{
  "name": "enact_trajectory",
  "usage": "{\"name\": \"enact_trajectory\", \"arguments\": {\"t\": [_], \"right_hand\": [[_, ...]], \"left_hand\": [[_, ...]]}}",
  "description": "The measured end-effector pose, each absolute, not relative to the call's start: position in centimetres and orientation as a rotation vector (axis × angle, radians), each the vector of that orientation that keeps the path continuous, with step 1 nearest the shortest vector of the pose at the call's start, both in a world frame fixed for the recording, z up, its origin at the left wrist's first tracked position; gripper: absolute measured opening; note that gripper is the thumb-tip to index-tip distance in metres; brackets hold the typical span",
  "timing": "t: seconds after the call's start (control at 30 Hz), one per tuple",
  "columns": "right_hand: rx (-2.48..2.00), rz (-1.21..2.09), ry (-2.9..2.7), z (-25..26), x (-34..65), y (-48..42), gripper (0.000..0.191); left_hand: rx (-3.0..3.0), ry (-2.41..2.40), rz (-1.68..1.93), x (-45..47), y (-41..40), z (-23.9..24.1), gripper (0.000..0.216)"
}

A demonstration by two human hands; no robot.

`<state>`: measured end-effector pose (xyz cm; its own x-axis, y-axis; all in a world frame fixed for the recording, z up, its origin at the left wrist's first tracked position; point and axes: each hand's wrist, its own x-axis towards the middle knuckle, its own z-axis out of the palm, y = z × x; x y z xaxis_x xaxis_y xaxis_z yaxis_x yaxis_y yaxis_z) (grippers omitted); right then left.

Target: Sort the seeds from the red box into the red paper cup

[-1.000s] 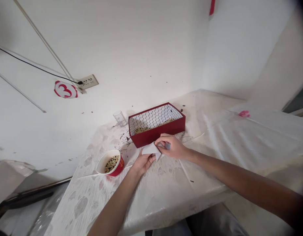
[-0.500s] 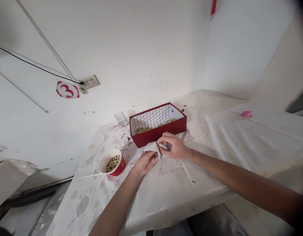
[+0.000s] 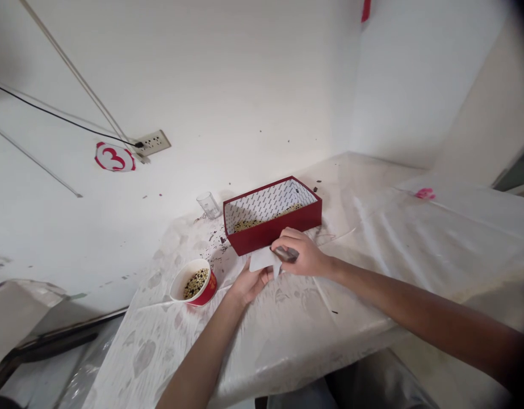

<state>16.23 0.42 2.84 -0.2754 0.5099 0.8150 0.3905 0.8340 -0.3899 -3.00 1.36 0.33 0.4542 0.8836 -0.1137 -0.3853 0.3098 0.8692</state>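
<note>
Just in front of the red box, my left hand grips a small piece of white paper by its lower edge. My right hand is closed around a dark, shiny object, mostly hidden by the fingers, so its kind cannot be made out. The right fingertips are at the paper's right side. The box is open on top, with a patterned white lining and speckled yellow and black bits inside. To the left of my hands stands a red and white paper tub with similar bits.
A clear glass stands by the wall, left of the box. Dark scraps are scattered between the tub and box. A power outlet with a black cable is on the wall. A pink thing lies on the plastic-covered table at right.
The paper has turned flatter between my hands, and a flap now hangs at its right end. More of the dark object shows in my right hand. Box and tub stay put.
</note>
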Motion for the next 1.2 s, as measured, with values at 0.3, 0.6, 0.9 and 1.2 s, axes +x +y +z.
{"name": "enact_trajectory", "arguments": {"t": [0.3, 0.6, 0.9, 1.2], "right_hand": [[-0.674, 0.123, -1.89, 2.8, 16.1, 0.4, 0.015], [-0.67, 0.095, -1.906, 2.4, 16.3, 0.9, 0.022], [-0.743, 0.111, -1.915, 2.9, 16.3, 0.6, 0.016], [-0.801, 0.103, -1.923, 2.6, 16.0, 0.6, 0.012]], "left_hand": [[0.814, 0.663, 1.015, -2.8, 1.3, 0.3, 0.036], [0.861, 0.689, 1.085, -2.5, 1.3, 0.2, 0.038], [0.827, 0.7, 1.097, -2.5, 1.3, 0.4, 0.025], [1.023, 0.726, 1.218, -1.5, 0.8, 1.1, 0.014]]}}
